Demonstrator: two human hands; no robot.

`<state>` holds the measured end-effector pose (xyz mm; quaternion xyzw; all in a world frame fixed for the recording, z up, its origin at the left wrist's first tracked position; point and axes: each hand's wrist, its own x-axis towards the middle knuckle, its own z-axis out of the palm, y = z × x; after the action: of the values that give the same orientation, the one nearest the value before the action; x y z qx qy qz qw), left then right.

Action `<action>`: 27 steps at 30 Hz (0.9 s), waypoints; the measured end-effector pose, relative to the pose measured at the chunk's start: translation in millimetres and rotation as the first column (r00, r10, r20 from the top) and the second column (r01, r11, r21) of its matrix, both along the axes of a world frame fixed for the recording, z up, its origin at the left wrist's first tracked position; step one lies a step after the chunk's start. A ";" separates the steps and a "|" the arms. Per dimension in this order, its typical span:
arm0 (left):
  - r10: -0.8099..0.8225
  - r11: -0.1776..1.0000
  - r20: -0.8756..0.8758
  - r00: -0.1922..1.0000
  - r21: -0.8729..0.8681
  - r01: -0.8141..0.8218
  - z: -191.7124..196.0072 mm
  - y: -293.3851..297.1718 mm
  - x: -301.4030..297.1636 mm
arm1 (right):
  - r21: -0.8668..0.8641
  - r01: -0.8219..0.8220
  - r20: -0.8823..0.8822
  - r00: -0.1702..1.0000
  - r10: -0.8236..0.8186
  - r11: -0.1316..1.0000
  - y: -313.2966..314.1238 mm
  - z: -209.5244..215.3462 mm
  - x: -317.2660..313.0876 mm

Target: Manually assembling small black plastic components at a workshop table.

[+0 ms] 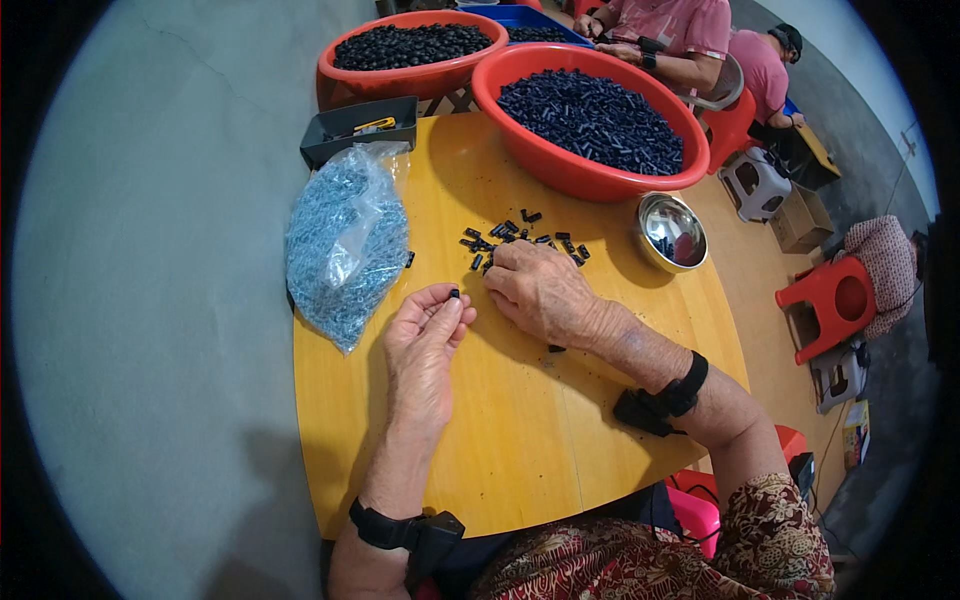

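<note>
While left hand [425, 335] pinches black piece [455, 293] | right hand [543, 292] over pile [510, 228]

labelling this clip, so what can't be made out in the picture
- Head view: what the right hand has under its fingers, hidden by the hand itself.
- Head view: most of the dark piece, covered by the left hand pinching it.
- Head view: single items in the clear bag, too small and blurred by plastic.
- Head view: the nearest co-worker's head, cut off by the top edge.
</note>
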<state>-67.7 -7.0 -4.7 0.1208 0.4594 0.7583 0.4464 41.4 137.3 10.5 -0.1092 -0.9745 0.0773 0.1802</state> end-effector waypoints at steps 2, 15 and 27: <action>0.007 1.000 -0.002 1.000 0.003 -0.007 -1.1 -0.1 -0.4 | 0.004 -0.018 -0.005 1.000 0.018 1.000 -0.9 1.8 -1.0; 0.030 1.000 -0.015 0.999 0.011 -0.030 -2.2 2.1 2.5 | 0.055 0.013 -0.005 1.000 -0.012 0.998 -2.3 1.3 -4.2; 0.077 0.996 -0.101 0.992 -0.038 -0.082 -0.7 -2.5 3.0 | 0.060 -0.034 0.013 0.999 0.033 0.998 -11.1 0.2 -4.0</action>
<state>-64.7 -9.5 -5.4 0.1305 0.5011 0.7589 0.3949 37.3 126.2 10.8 -0.0879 -0.9791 0.0504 0.1762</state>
